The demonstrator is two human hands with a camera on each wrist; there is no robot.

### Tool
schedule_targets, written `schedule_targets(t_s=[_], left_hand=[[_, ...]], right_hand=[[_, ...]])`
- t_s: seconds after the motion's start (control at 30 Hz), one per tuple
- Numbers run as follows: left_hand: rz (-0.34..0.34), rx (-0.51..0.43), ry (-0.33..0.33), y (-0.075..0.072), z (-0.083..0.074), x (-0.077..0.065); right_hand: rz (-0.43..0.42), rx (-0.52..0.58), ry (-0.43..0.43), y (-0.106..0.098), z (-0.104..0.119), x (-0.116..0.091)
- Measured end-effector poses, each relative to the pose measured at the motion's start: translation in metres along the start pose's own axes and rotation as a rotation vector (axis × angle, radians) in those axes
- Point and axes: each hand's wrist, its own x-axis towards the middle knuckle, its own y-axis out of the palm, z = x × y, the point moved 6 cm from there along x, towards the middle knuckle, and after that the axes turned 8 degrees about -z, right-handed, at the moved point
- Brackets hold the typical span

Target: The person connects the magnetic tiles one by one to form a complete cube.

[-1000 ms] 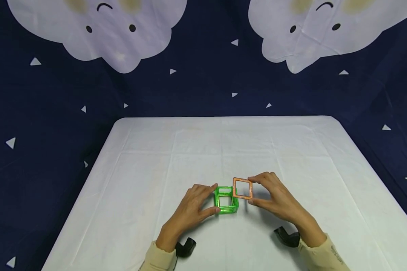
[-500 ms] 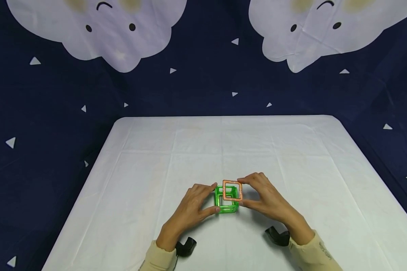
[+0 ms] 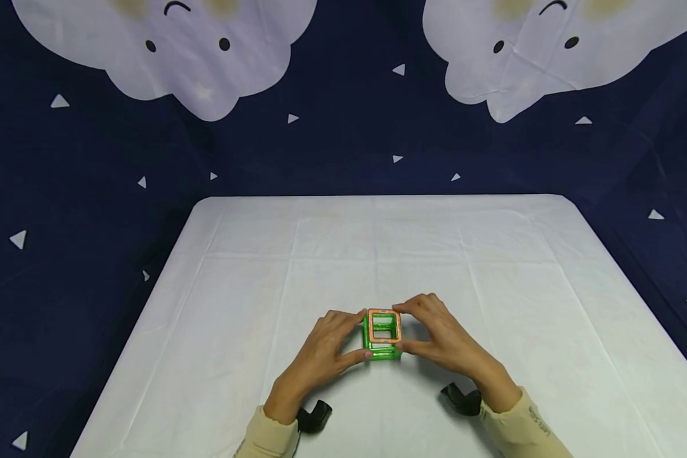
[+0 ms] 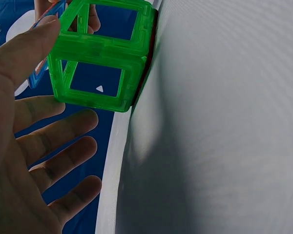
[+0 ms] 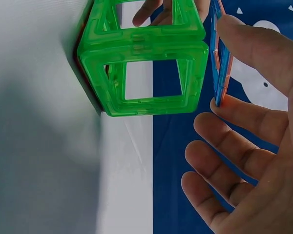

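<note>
A green cube of magnetic tiles with open square windows (image 3: pixel 382 353) stands on the white table, a dark red layer under its base in the wrist views. My left hand (image 3: pixel 320 346) holds its left side between thumb and index finger; the other fingers spread free (image 4: pixel 63 161). Between thumb and index finger, my right hand (image 3: pixel 446 343) pinches a square tile frame, orange on top (image 3: pixel 384 341). From the side the tile piece (image 5: pixel 223 68) shows blue and orange; I cannot tell whether it is one tile or two. A narrow gap separates it from the cube's top.
The white cloth-covered table (image 3: pixel 343 248) spreads around both hands. Behind it hangs a dark blue cloth (image 3: pixel 343 152) with clouds and small triangles. Black curved pieces (image 3: pixel 315 417) sit at both wrists, close over the tabletop.
My right hand has carried the orange tile leftward, from beside the cube's upper right corner to over its top. The left hand and the cube have stayed in place.
</note>
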Motion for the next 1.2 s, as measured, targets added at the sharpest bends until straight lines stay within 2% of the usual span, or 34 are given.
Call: schedule_targets(t_s=[0.33,0.53,0.87,1.2], left_hand=[[-0.008,0.0,0.007,0.0,-0.0009,0.0],[-0.032,0.018,0.041,-0.0008,-0.0018,-0.0001],[-0.024,0.0,0.027,-0.0009,-0.0019,0.0],[-0.041,0.004,0.043,-0.0011,-0.0029,-0.0002]], right_hand=[[-0.001,-0.034,-0.016,0.0049,-0.0011,-0.0017],[0.002,-0.053,-0.024,0.0057,-0.0009,-0.0021],[-0.006,-0.054,-0.03,0.0058,-0.0005,-0.002],[0.011,-0.043,0.019,0.0064,-0.0029,-0.0053]])
